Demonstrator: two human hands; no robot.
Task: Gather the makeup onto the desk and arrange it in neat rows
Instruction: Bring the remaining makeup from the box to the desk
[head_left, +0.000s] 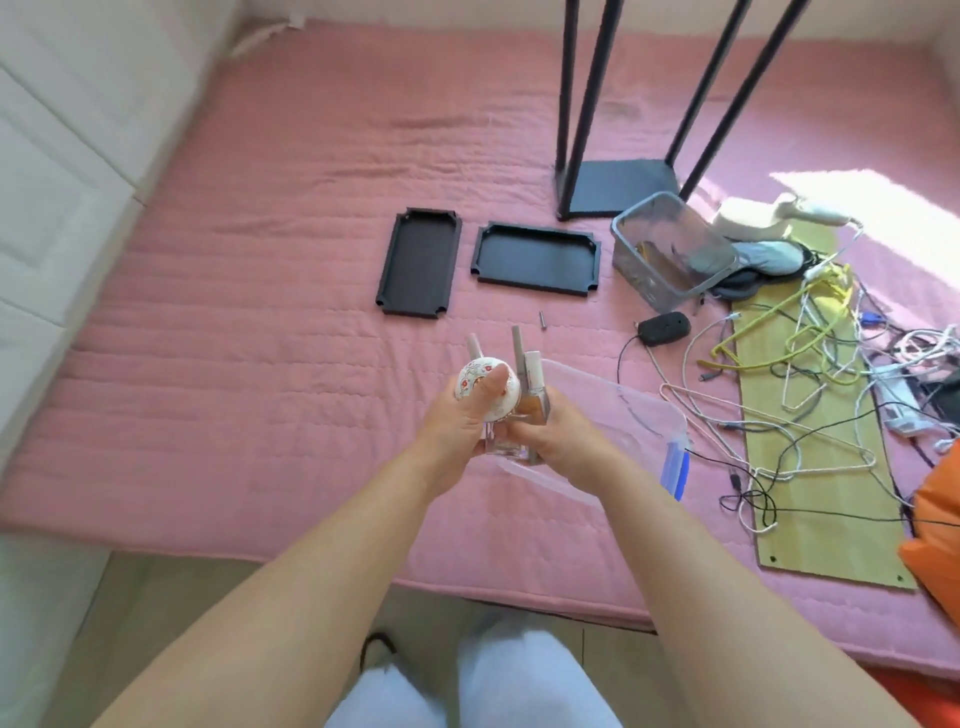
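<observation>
Both my hands hold a cluster of makeup above the pink mat. My left hand grips a round white compact with a red floral pattern, thumb across its lid, with a slim tube sticking up behind it. My right hand grips glass bottles with amber liquid and a grey stick. A clear square bottle shows between the two hands. A clear plastic box lies under and right of my hands.
Two black trays lie on the pink mat. A black stand rises at the back. A grey basket, a black mouse, tangled cables and hangers and a yellow board lie to the right. A small screw lies near the trays.
</observation>
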